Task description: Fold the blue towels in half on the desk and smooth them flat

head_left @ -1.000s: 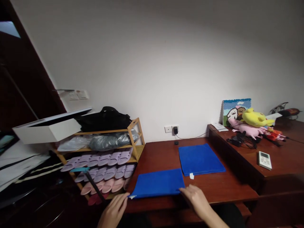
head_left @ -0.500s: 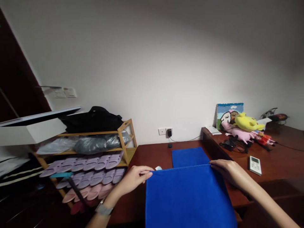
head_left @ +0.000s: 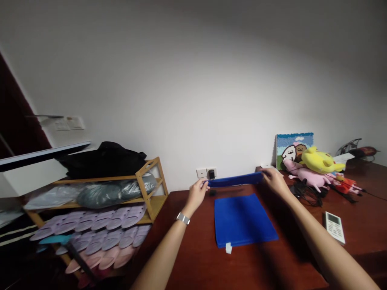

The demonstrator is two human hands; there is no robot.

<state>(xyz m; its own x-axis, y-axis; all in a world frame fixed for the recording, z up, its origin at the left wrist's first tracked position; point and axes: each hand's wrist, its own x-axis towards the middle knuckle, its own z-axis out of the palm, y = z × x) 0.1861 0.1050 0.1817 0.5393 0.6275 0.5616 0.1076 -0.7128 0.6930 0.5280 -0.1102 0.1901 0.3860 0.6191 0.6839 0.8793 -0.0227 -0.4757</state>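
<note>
In the head view, holding the thin blue fabric cloth well calls for even tension from both ends, with its edge level and clear of the black plug-in adapter behind. The left hand pinches one end between thumb and fingers; the right hand grips the other, fingers drawn together. The cloth spans between them, beyond a flat blue fabric square lying on the reddish-brown wooden table.
</note>
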